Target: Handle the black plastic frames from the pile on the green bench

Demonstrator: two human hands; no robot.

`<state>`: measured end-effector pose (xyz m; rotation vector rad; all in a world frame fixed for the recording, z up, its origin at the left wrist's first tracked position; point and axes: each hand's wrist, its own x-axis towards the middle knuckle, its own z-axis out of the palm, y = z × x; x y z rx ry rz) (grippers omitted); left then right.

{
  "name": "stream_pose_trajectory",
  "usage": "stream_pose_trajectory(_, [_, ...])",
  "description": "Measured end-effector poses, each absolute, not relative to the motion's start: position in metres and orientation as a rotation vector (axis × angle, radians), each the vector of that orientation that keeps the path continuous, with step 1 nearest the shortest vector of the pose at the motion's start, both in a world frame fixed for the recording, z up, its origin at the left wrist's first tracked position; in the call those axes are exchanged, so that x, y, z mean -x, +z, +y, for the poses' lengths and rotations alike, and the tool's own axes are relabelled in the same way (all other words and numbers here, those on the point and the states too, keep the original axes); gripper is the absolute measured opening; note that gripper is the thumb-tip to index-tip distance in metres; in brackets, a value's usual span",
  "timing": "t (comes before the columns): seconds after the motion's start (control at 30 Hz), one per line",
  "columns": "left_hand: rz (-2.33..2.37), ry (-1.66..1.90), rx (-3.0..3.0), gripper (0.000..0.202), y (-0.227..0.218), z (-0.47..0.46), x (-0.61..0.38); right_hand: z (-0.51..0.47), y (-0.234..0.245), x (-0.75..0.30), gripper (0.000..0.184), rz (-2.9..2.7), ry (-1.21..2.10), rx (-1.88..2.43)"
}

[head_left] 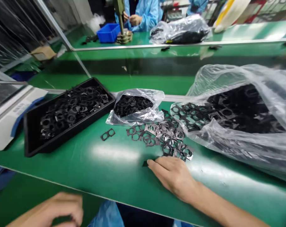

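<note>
My right hand (174,178) rests low over the green table, its fingers closed on a small black flat part (145,164) whose edge sticks out past the fingertips. The rest of that part is hidden under the hand. Just beyond lies a loose pile of thin black two-ring plates (165,134), some with a grey sheen. A separate two-ring plate (107,134) lies on the table to the left. Near the table's front edge, at lower left, my left hand (62,206) is blurred with its fingers curled in. Whatever it may hold is hidden.
A black tray (69,134) full of black parts stands at left beside a white-and-blue device (13,116). A small clear bag (133,118) and a large one (218,142) hold more parts. Across a low rail, a co-worker's hands (135,20) are near a blue bin (108,33).
</note>
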<state>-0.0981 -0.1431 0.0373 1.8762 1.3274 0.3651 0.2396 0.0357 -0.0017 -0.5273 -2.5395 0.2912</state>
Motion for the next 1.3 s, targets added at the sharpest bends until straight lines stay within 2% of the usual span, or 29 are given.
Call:
stream_pose_trajectory(0.1, [1.542, 0.281, -2.014, 0.026, 0.045, -0.076, 0.085, 0.035, 0.002, -0.229, 0.018, -2.453, 0.494, 0.603])
stream_pose_trajectory(0.17, [1.840, 0.281, -2.214, 0.021, 0.049, -0.029, 0.077, 0.034, 0.002, -0.224, 0.016, -2.352, 0.631, 0.659])
stream_pose_trajectory(0.23, [2.042, 0.120, -2.266, 0.017, 0.047, 0.003, 0.074, 0.034, 0.001, -0.222, 0.016, -2.226, 0.725, 0.748])
stream_pose_trajectory(0.33, [2.099, 0.058, -2.226, 0.013, 0.037, 0.015, 0.080, 0.037, -0.001, -0.225, 0.014, -2.055, 0.869, 0.871])
stream_pose_trajectory(0.47, [2.114, 0.096, -2.152, 0.018, 0.033, -0.004, 0.090, 0.040, 0.002, -0.233, 0.022, -2.025, 0.938, 0.896])
stream_pose_trajectory(0.63, [1.718, 0.644, -1.936, 0.020, 0.049, -0.010, 0.059, 0.036, 0.009, -0.240, 0.019, -2.073, 0.788, 0.851])
stream_pose_trajectory(0.73, [1.423, 0.823, -1.890, 0.016, 0.052, 0.005, 0.022, 0.032, 0.014, -0.246, 0.016, -2.050, 0.824, 0.833])
stream_pose_trajectory(0.9, [1.311, 1.077, -2.025, 0.018, 0.022, 0.027, -0.024, 0.033, 0.016, -0.251, 0.018, -1.951, 0.985, 0.865])
stream_pose_trajectory(1.07, [1.289, 1.075, -1.750, 0.015, -0.012, 0.017, -0.030, 0.033, 0.007, -0.245, 0.012, -1.940, 1.163, 1.063])
stream_pose_trajectory(1.2, [1.241, 1.047, -1.746, 0.020, -0.016, 0.008, -0.027, 0.030, 0.005, -0.236, 0.012, -1.789, 1.496, 1.093])
stream_pose_trajectory(1.3, [1.205, 1.112, -1.892, 0.021, -0.013, 0.008, -0.025, 0.032, 0.006, -0.231, 0.015, -1.642, 1.554, 1.119])
